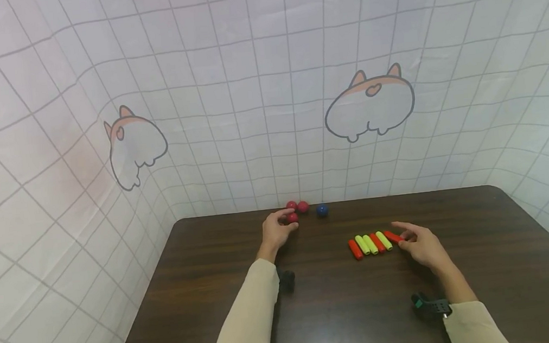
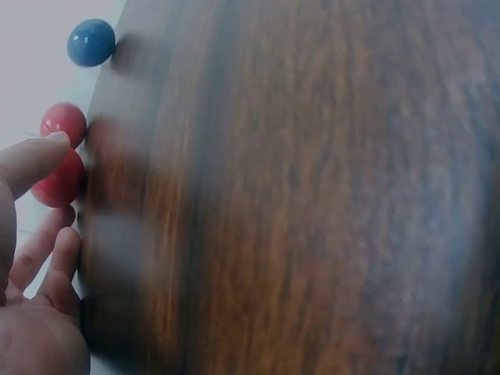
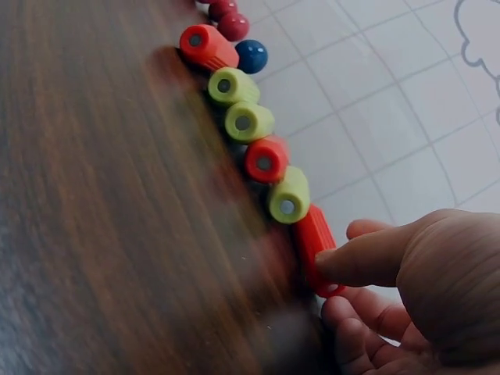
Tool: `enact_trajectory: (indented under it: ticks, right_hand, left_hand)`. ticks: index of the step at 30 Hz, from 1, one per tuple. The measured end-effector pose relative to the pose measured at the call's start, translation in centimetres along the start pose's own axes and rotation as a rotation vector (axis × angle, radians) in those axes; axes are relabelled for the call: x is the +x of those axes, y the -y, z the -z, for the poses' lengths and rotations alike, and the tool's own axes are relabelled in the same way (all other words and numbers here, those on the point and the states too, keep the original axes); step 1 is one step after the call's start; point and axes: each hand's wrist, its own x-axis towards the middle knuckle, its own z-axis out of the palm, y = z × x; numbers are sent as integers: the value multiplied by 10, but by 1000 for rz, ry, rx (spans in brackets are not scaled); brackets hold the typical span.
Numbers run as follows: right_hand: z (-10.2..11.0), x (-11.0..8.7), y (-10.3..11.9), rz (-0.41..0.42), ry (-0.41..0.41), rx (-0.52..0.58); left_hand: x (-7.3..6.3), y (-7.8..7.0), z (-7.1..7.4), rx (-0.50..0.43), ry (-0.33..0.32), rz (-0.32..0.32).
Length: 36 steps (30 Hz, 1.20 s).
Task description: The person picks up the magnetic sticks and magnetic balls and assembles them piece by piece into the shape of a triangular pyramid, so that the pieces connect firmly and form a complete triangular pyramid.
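My left hand (image 1: 276, 231) holds a glossy red ball (image 1: 292, 218) at the table's back edge, the thumb on one side and fingers on the other. Two more red balls (image 1: 303, 206) lie just behind it, and a blue ball (image 1: 322, 210) sits to their right. On the right, my right hand (image 1: 423, 244) pinches the near end of a red magnetic stick (image 3: 312, 242) between thumb and fingers. That stick slants at the right end of a row of red and yellow-green magnetic sticks (image 1: 370, 244) with round metal discs in their ends.
The dark wood-grain table (image 1: 345, 307) runs back to a white gridded cloth (image 1: 250, 113) with cartoon animals, which also hangs along both sides. A black strap device (image 1: 286, 281) is on the left wrist, and a dark band (image 1: 430, 305) circles the right.
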Motion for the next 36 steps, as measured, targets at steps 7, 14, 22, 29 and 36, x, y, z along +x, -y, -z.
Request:
enact_trajectory:
  ticks: [7,14,22,29,36]
  right_hand:
    - [5,0,-4,-1,25,25]
    - [10,-2,-6,26,10,38]
    - [19,-5,-5,27,14,103]
    - [24,-8,5,65,23,149]
    - [26,-8,16,112,43,173]
  left_hand:
    - [-2,-1,1,24,-18,16]
    - [-6,0,5,7,-9,15]
    - [-14,-9,13,-43,34,-63]
    - [-27,-22,20,-82,66,-108]
    - [-44,-30,30,-124,56,-117]
